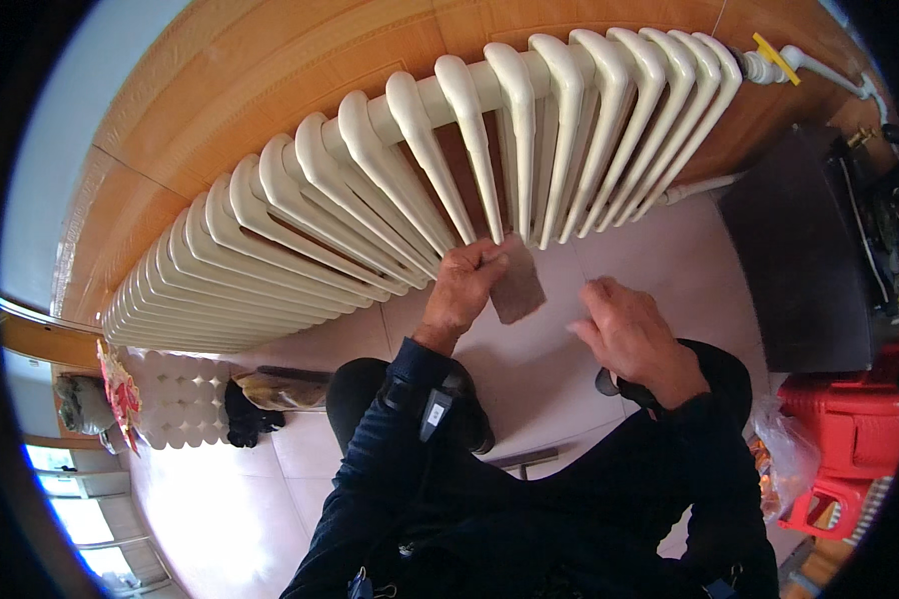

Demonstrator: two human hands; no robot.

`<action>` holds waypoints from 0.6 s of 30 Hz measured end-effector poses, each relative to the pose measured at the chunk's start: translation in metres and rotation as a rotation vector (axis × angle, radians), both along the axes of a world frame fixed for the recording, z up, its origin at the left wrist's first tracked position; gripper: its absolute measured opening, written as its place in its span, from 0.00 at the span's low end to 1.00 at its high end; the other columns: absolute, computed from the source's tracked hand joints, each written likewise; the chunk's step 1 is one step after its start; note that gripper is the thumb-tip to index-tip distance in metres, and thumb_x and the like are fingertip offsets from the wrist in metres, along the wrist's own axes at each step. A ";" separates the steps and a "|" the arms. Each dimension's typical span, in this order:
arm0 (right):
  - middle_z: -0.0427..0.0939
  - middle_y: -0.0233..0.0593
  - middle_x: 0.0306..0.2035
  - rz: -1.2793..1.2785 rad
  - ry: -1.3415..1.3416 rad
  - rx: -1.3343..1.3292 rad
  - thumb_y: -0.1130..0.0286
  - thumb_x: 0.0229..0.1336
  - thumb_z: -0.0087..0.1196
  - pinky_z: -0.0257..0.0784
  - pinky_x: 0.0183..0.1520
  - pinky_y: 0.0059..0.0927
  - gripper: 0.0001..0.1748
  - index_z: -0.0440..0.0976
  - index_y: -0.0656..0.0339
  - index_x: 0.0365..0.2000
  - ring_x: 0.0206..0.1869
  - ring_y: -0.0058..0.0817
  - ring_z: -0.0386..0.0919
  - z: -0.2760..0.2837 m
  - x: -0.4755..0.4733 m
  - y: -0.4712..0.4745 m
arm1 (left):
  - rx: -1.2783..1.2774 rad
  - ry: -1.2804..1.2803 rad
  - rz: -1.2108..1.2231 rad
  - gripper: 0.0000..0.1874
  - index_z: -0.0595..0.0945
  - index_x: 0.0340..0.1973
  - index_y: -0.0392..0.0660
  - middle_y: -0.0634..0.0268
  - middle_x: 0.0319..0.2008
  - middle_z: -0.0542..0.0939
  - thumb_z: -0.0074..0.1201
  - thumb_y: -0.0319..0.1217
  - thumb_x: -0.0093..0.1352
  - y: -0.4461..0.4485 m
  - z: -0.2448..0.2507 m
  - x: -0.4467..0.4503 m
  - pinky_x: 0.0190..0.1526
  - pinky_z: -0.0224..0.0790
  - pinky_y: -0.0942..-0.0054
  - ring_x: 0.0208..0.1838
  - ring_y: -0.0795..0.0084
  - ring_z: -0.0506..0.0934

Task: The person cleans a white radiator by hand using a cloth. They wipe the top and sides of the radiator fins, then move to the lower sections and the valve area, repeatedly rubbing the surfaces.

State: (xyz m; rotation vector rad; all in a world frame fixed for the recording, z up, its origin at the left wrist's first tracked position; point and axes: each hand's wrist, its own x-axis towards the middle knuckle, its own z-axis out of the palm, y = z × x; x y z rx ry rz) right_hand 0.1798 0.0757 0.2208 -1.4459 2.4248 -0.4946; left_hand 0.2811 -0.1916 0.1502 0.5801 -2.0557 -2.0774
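Note:
A small brownish-grey sheet, perhaps sandpaper or cloth [518, 286], hangs from the pinched fingers of my left hand [461, 288]. This hand is right at the lower ends of the cream column radiator's middle sections [521, 105]; whether it touches them I cannot tell. To the right of the sheet, my right hand [629, 326] is held above the tiled floor. Its fingers are curled with the thumb apart, and nothing shows in it. Both wrists come out of dark sleeves, and a strap with a small device is around the left forearm.
At the radiator's right end is a valve with a yellow handle [776, 58]. A dark box-like piece [798, 254] stands on the right, with red plastic stools [846, 427] and a clear plastic bag [786, 457] nearer. Stacked white rolls [180, 400] stand at the left.

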 end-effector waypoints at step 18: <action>0.88 0.42 0.46 -0.675 -1.127 -0.505 0.78 0.67 0.66 0.89 0.47 0.40 0.19 0.82 0.72 0.57 0.45 0.35 0.90 -0.153 -0.004 -0.093 | -1.168 -0.168 -0.585 0.19 0.89 0.44 0.41 0.50 0.36 0.89 0.72 0.45 0.73 -0.031 0.051 0.058 0.44 0.84 0.47 0.42 0.43 0.90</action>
